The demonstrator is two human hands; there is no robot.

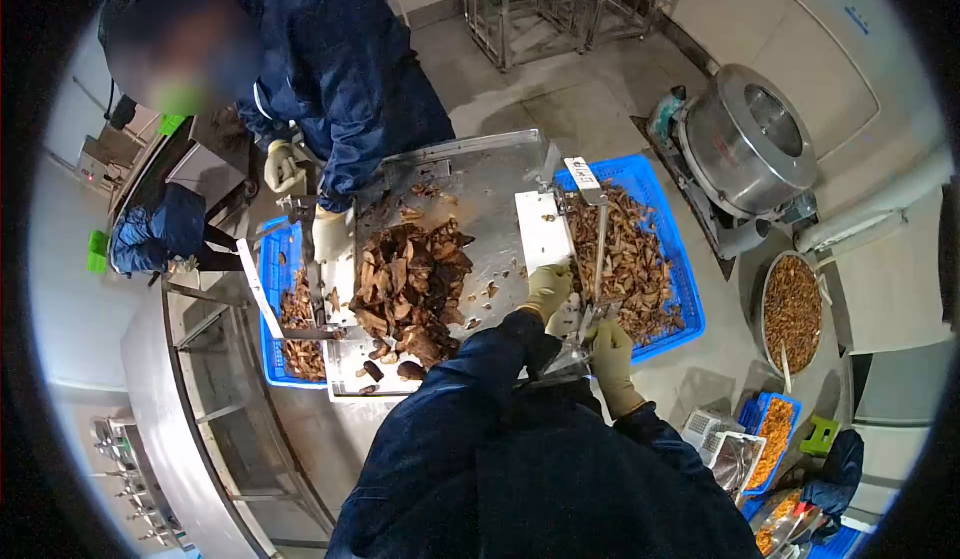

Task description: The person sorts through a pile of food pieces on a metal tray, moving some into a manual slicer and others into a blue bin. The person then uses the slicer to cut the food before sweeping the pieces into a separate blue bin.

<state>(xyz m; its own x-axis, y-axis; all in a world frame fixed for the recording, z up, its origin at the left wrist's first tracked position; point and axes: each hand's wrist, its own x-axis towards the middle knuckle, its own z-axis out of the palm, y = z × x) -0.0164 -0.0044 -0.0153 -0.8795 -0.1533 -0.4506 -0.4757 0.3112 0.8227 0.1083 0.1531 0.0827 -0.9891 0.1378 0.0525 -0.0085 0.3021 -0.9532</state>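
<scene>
My left hand [548, 291], in a pale glove, rests at the lower end of a white cutting board [541, 229] with its fingers closed. What it pinches, if anything, is too small to make out. My right hand [612, 359], gloved too, is closed around the handle end of a lever cutter [601, 249], whose long metal arm runs away from me beside the board. Beyond the cutter, a blue basket [688, 284] holds sliced brown pieces [630, 269]. To my left, dark brown chunks [410, 284] lie heaped on the steel table [490, 184].
Opposite, a co-worker [340, 59] in dark blue has gloved hands at another cutter [262, 289] over a second blue basket [268, 349]. A steel drum machine [745, 144] and a round tray [768, 309] of brown pieces stand right. Another person [165, 229] works far left.
</scene>
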